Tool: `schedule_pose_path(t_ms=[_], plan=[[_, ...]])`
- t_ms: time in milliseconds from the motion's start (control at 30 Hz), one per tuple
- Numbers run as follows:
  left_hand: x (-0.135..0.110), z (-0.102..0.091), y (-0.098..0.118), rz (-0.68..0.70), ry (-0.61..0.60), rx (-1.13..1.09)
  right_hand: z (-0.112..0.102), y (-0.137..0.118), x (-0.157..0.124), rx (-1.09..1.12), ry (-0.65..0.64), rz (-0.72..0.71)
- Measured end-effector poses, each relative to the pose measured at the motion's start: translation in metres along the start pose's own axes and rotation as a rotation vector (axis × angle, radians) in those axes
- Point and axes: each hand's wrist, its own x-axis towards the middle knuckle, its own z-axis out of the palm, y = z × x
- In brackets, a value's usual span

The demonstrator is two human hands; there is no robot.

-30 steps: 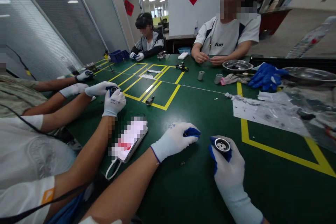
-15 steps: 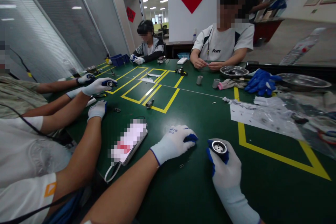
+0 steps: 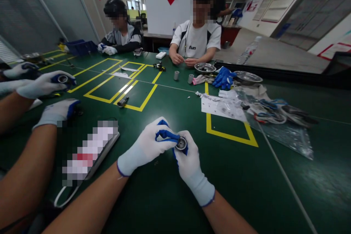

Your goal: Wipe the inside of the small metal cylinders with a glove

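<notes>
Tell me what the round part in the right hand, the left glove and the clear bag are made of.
Round part: probably metal, smooth; its rim looks silvery.
Left glove: seemingly fabric, soft and dull white; the blue coating may be rubber.
Clear bag: likely thin, glossy plastic, see-through and wrinkled.

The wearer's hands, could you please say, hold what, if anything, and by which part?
The right hand grips a round metal part around its outer side; whether the left hand, at the part's rim, also holds something cannot be told.
</notes>
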Motion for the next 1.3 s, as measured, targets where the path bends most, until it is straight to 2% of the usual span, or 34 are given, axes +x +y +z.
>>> schedule_pose_path(t_ms=[167,400,567,733,867,1000,1100,1200,1300], plan=[[-0.001,0.002,0.005,-0.043,-0.066,-0.027,-0.002,-0.003,0.001,-0.038,0.0,-0.025],[-0.003,0.005,0.012,-0.086,-0.076,0.044,-0.001,-0.008,0.0,-0.104,-0.005,-0.031],[-0.004,0.009,0.014,-0.094,-0.098,0.065,-0.001,-0.005,-0.002,-0.137,-0.003,-0.04],[-0.005,0.013,0.014,-0.192,-0.094,0.011,-0.003,0.002,-0.003,-0.152,0.001,-0.023],[-0.007,0.015,0.02,-0.212,-0.107,0.103,-0.006,0.008,-0.005,-0.174,-0.038,-0.007],[-0.009,0.017,0.023,-0.174,-0.139,0.252,-0.009,0.013,-0.006,-0.209,-0.05,0.022],[-0.009,0.015,0.022,-0.073,-0.147,0.302,-0.008,0.011,-0.008,-0.189,-0.043,0.059],[-0.01,0.013,0.022,0.092,-0.169,0.342,-0.005,0.008,-0.009,-0.145,0.048,0.084],[-0.012,0.012,0.023,0.198,-0.232,0.392,-0.007,0.008,-0.009,-0.118,0.13,0.094]])
